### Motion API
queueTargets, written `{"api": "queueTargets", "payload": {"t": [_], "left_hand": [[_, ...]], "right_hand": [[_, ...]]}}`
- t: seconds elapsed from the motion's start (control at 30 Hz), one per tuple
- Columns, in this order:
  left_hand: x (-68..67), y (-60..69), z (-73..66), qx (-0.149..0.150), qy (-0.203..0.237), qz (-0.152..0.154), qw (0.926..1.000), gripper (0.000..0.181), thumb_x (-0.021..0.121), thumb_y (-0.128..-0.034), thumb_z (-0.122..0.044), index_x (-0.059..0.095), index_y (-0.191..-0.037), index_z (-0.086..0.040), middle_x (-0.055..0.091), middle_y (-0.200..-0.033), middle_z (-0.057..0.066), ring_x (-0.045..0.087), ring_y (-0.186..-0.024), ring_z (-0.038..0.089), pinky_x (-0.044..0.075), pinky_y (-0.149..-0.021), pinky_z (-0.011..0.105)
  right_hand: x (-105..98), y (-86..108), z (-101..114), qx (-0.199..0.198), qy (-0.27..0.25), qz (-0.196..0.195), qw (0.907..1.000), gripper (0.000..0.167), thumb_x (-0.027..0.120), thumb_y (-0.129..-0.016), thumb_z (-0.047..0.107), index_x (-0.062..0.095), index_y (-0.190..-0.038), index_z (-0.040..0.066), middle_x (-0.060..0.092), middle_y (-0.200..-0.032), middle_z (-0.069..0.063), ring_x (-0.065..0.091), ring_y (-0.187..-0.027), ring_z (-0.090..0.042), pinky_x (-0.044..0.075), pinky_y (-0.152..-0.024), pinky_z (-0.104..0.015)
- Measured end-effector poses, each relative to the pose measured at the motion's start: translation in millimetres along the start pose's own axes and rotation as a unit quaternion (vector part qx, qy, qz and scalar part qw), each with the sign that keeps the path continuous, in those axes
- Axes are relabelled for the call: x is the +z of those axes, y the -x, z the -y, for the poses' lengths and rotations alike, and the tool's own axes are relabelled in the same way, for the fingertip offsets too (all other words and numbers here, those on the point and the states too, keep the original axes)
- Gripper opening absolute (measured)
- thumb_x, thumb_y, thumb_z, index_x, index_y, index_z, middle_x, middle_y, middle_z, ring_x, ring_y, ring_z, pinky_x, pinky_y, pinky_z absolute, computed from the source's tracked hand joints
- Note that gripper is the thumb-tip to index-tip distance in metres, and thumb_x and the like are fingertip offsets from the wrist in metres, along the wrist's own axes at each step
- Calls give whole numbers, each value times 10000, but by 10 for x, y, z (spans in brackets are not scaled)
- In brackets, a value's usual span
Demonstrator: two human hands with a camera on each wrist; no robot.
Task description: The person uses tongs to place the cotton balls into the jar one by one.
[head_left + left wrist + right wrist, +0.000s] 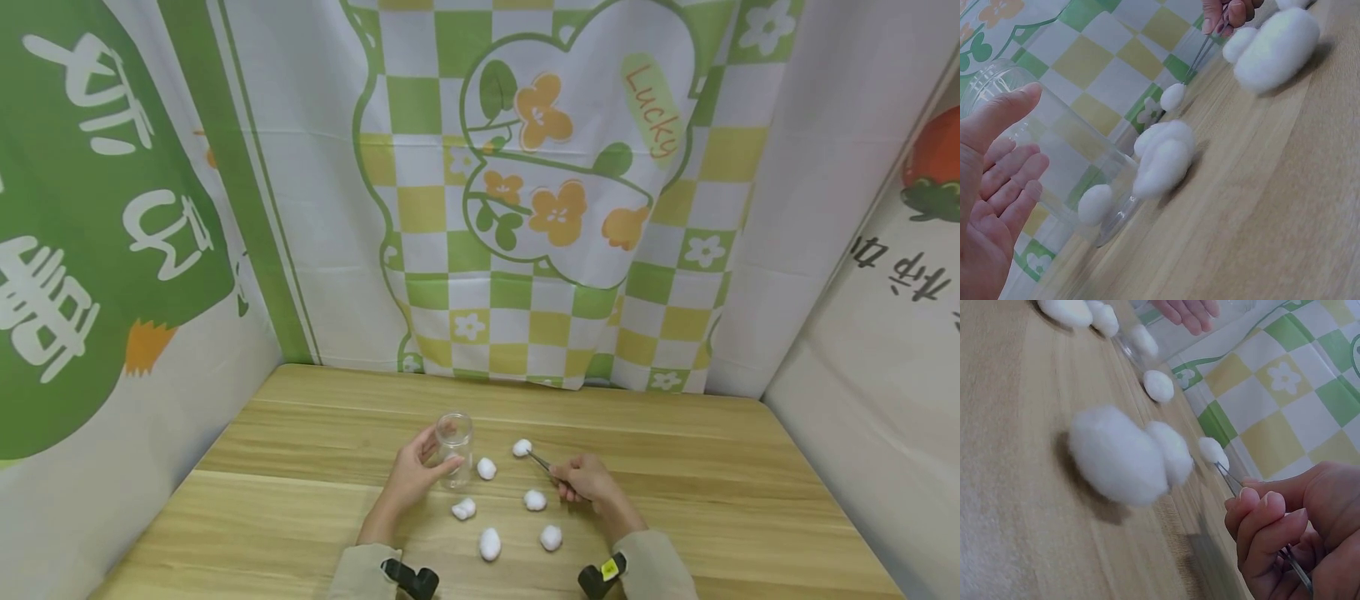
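Six cotton balls (490, 544) lie about the wooden tabletop (300, 442) in the head view, spread between the person's arms and in front of them. The left grip (412, 472) is curled round a clear jar (462, 446), thumb across its near side, and the jar stands upright. One ball sits just to the right of it, another just in front. Across from it, the right grip (588, 477) is closed on a pair of tweezers (542, 462), whose tips reach the farthest ball (520, 447). Beige sleeves (363, 571) and a black device (410, 579) show at the wrists, and a checked cloth (540, 350) hangs behind.

By the left wrist view, I see the thumb on one side of the jar and the fingers bent loosely about the other. A seventh ball (1095, 205) shows inside the glass, near its base, which is down on the wood. The other balls lie beyond, some overlapping from this angle.

Over at the right wrist view, the fingers are folded firmly over the tweezers, thumb and forefinger pinching them. The slender tips touch the farthest ball, which is near the cloth; whether they squeeze it, I cannot tell.
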State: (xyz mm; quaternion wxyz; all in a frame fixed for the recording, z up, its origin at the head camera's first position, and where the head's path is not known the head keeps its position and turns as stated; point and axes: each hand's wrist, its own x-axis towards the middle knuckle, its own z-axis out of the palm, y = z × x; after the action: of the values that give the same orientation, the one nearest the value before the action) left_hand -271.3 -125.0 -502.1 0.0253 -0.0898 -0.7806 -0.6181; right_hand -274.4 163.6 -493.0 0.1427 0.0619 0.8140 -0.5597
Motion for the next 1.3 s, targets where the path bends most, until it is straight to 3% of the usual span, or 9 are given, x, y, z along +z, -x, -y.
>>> {"api": "queueTargets", "payload": {"t": [0.8, 1.3], "left_hand": [[10, -2, -15, 123, 64, -59, 9999, 651, 760, -820, -156, 475, -1396, -45, 560, -1398, 175, 487, -1352, 352, 398, -1156, 452], [15, -17, 23, 35, 4, -76, 10000, 671, 768, -812, -167, 470, -1406, -72, 558, -1410, 144, 469, -1372, 333, 390, -1159, 423]], "right_hand": [[-8, 95, 53, -199, -81, -2, 9998, 254, 582, -936, 86, 566, -687, 38, 489, -496, 49, 402, -446, -12, 333, -420, -106], [-33, 166, 116, -361, -105, 72, 9993, 249, 569, -947, 88, 596, -721, -13, 491, -497, 53, 403, -447, -10, 330, -426, -109]]}}
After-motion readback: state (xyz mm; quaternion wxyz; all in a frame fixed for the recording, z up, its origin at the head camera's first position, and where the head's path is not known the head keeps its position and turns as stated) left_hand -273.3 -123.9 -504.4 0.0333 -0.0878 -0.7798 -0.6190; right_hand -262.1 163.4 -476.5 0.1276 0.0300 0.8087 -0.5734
